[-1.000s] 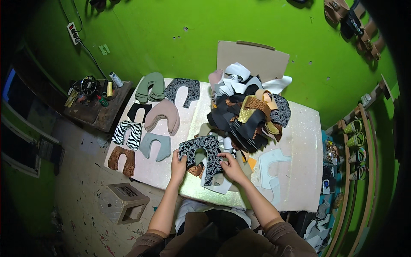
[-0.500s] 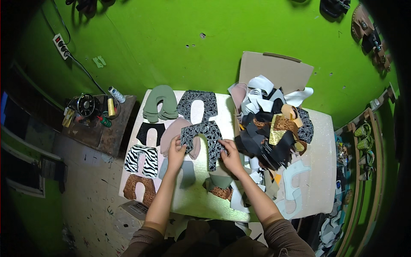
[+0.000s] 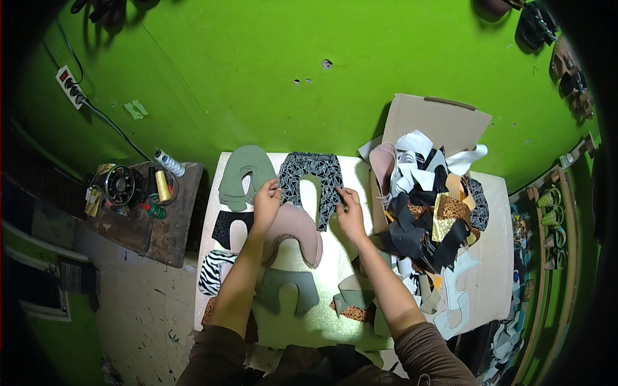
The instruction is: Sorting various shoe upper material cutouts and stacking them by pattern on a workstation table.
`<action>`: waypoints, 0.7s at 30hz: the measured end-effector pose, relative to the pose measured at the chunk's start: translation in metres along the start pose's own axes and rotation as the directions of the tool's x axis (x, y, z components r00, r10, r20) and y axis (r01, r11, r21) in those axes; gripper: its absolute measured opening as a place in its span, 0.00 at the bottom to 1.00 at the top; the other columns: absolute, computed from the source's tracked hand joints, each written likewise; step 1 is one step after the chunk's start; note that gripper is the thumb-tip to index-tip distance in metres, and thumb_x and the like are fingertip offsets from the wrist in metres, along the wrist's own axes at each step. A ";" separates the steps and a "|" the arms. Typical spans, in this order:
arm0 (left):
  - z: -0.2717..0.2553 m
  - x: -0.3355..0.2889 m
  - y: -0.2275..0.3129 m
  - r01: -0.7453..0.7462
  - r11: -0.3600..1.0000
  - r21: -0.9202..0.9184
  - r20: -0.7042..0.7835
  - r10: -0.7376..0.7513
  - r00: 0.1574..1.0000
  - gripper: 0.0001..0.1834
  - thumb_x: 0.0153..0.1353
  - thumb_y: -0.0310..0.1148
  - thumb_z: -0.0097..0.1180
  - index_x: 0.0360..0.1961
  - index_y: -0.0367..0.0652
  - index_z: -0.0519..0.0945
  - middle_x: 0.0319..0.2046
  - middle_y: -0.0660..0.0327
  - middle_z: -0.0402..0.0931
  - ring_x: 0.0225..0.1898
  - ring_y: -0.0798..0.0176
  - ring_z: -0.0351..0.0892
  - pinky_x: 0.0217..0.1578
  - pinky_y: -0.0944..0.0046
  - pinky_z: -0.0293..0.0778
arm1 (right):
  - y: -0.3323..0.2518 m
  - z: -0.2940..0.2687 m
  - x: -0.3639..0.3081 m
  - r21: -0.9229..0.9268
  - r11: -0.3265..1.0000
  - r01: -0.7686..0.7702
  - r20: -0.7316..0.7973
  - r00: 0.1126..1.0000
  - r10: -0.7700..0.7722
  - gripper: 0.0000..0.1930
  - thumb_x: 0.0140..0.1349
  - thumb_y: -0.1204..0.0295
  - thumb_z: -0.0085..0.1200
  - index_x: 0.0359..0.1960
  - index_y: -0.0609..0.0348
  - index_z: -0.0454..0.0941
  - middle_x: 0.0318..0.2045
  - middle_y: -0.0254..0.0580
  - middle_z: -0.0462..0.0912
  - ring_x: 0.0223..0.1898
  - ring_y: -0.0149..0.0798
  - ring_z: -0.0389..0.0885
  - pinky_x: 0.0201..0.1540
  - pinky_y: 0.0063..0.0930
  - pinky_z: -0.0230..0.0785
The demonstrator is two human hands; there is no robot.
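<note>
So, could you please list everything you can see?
Table: one, whitish, centre
Curved cutouts: seven groups, green, black-and-grey, black, pink-beige, grey-green, zebra, brown-print, table's left half
Scraps: uncounted, mixed, table's right half
Cardboard: one, tan, behind scraps
Wall: one, green, behind
Power strip: one, white, upper left
Spools: two, white and yellow, left
Wheel: one, black, left
Sandals: uncounted, mostly green, far right
Sleeves: two, brown, lower edge
Left grip: one, bare, by black-and-grey cutout
Right grip: one, bare, opposite side

Now the white tabletop (image 3: 336, 262) is brightly lit, the floor (image 3: 138, 283) more dimly, the wooden rack (image 3: 570, 254) bowed by the lens, the corners swallowed in black!
</note>
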State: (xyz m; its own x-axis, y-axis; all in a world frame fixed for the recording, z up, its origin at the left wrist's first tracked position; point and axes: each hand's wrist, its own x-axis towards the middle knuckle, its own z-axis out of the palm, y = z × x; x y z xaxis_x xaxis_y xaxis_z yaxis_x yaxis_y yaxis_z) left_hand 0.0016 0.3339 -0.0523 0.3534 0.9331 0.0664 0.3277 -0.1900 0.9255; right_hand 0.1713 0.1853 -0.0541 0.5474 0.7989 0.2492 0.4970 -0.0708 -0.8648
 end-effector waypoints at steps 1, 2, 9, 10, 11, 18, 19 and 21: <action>0.002 0.010 0.001 -0.010 0.997 0.071 0.007 0.010 1.000 0.17 0.54 0.22 0.50 0.46 0.32 0.71 0.39 0.52 0.77 0.36 0.66 0.77 0.40 0.70 0.71 | 0.008 0.004 0.007 -0.030 0.999 0.025 -0.028 0.999 -0.026 0.22 0.51 0.83 0.44 0.51 0.60 0.70 0.46 0.47 0.67 0.36 0.40 0.72 0.38 0.25 0.65; 0.000 0.019 -0.001 -0.047 0.997 0.058 -0.004 0.048 0.999 0.17 0.53 0.22 0.51 0.45 0.34 0.72 0.38 0.53 0.77 0.34 0.66 0.77 0.37 0.69 0.72 | 0.006 0.008 0.014 -0.053 0.997 0.050 -0.045 0.998 -0.052 0.22 0.51 0.83 0.45 0.50 0.60 0.70 0.47 0.48 0.67 0.38 0.41 0.72 0.39 0.26 0.66; 0.009 0.054 -0.021 -0.103 0.974 0.204 0.024 0.101 0.995 0.18 0.51 0.22 0.53 0.46 0.36 0.71 0.39 0.51 0.75 0.31 0.62 0.77 0.33 0.66 0.73 | 0.017 0.030 0.043 -0.002 0.996 -0.094 -0.025 0.995 0.093 0.21 0.49 0.82 0.48 0.49 0.59 0.71 0.44 0.45 0.69 0.44 0.40 0.70 0.45 0.24 0.63; 0.013 0.052 -0.024 -0.146 0.953 0.265 0.038 0.141 0.989 0.20 0.49 0.22 0.53 0.47 0.35 0.71 0.41 0.50 0.72 0.31 0.57 0.76 0.34 0.63 0.72 | 0.023 0.031 0.044 -0.025 0.995 -0.094 -0.054 0.994 0.092 0.21 0.48 0.83 0.48 0.47 0.60 0.72 0.44 0.45 0.69 0.44 0.41 0.70 0.45 0.24 0.64; 0.015 0.052 -0.030 -0.135 0.954 0.267 0.032 0.131 0.991 0.20 0.49 0.22 0.53 0.47 0.35 0.71 0.41 0.50 0.72 0.31 0.57 0.76 0.34 0.63 0.72 | 0.028 0.033 0.045 -0.043 0.995 -0.089 -0.079 0.993 0.086 0.20 0.48 0.83 0.49 0.46 0.61 0.72 0.43 0.45 0.70 0.43 0.41 0.71 0.44 0.24 0.64; 0.014 0.044 -0.025 -0.361 0.880 0.309 0.089 0.351 0.932 0.16 0.51 0.19 0.46 0.44 0.32 0.70 0.44 0.48 0.68 0.44 0.46 0.69 0.45 0.57 0.67 | 0.034 0.037 0.040 -0.064 0.979 -0.193 -0.160 0.970 0.181 0.17 0.50 0.82 0.49 0.44 0.64 0.72 0.44 0.44 0.68 0.38 0.36 0.70 0.39 0.23 0.65; 0.013 0.044 -0.019 -0.357 0.883 0.305 0.091 0.346 0.934 0.16 0.51 0.19 0.46 0.44 0.32 0.70 0.44 0.48 0.68 0.44 0.46 0.69 0.45 0.57 0.67 | 0.033 0.038 0.037 -0.093 0.982 -0.165 -0.193 0.971 0.145 0.17 0.51 0.83 0.47 0.45 0.66 0.71 0.45 0.46 0.67 0.39 0.38 0.71 0.37 0.23 0.66; 0.012 0.046 -0.010 -0.367 0.891 0.268 0.041 0.370 0.928 0.15 0.52 0.20 0.46 0.43 0.32 0.70 0.43 0.49 0.68 0.45 0.46 0.69 0.46 0.57 0.66 | 0.034 0.044 0.027 -0.097 0.980 -0.172 -0.206 0.967 0.149 0.17 0.53 0.82 0.47 0.47 0.64 0.70 0.47 0.47 0.62 0.40 0.38 0.70 0.39 0.23 0.66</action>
State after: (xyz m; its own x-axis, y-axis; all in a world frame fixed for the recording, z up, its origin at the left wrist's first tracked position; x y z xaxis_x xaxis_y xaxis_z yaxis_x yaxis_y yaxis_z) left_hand 0.0254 0.3744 -0.0627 0.4854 0.7834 0.3883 0.3971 -0.5932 0.7003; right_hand 0.1734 0.2308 -0.0965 0.7420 0.6393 0.2018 0.4585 -0.2644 -0.8484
